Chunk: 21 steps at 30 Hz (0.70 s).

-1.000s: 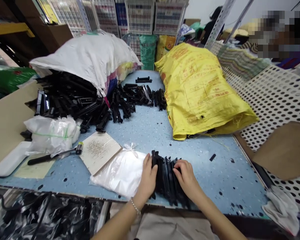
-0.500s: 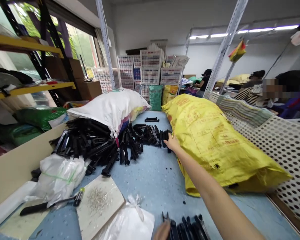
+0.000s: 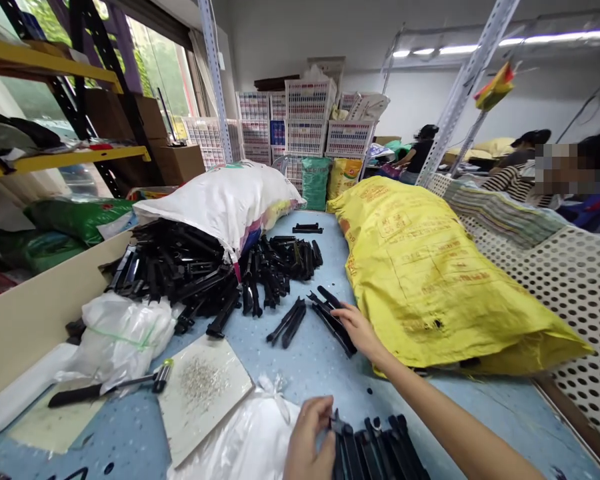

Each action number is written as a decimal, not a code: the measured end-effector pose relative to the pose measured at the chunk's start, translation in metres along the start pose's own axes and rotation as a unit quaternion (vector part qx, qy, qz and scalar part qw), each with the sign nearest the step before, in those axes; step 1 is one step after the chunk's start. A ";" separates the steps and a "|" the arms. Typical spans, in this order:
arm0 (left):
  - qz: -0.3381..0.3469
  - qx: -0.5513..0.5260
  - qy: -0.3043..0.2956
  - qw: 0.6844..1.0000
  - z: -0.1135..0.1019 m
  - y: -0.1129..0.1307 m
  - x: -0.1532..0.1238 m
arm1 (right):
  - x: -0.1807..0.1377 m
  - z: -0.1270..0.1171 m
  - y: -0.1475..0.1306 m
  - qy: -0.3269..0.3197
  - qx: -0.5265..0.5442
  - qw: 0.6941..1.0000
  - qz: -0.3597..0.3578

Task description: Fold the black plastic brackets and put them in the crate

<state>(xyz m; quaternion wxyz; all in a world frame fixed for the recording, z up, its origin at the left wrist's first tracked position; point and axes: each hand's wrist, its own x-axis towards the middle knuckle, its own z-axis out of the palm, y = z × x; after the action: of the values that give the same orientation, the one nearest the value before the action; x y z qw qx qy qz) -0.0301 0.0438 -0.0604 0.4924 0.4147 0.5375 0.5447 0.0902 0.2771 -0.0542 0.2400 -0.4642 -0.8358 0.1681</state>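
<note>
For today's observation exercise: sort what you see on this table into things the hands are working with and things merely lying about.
In use:
left hand on the row of black clips
right hand on loose black clips

Lying about:
yellow sack
white sack
hammer
white plastic bag

Speckled blue worktable [image 3: 300, 363] as landmark. On its far left, a white woven sack [image 3: 220, 200] lies over a heap of black plastic clips [image 3: 180, 273]. Along its right side lies a yellow woven sack [image 3: 430, 267]. Between the two, loose black clips [image 3: 330, 313] lie under the right hand [image 3: 359, 328]. At its near edge, the left hand [image 3: 307, 443] rests on a row of black clips [image 3: 375, 453], with a clear plastic bag [image 3: 250, 440] just left and a square beige board [image 3: 203, 393] farther left.
</note>
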 end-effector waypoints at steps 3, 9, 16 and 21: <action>-0.023 -0.074 0.028 0.997 -0.002 0.020 0.014 | -0.045 -0.014 -0.030 0.052 0.060 0.995 -0.057; -0.039 -0.248 0.076 0.965 -0.004 0.068 0.020 | -0.150 -0.043 -0.111 0.011 0.151 0.966 -0.210; -0.095 -0.218 -0.067 0.969 -0.004 0.079 -0.027 | -0.140 -0.067 -0.109 0.111 0.063 0.977 -0.169; -0.126 -0.183 -0.037 0.974 0.000 0.071 -0.040 | -0.136 -0.051 -0.115 0.045 0.147 0.982 -0.112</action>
<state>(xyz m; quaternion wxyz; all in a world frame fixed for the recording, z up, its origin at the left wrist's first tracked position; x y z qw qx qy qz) -0.0302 0.0093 0.0136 0.6441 0.2668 0.4580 0.5515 0.1003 0.1048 0.0132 0.3603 -0.3339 -0.8371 0.2406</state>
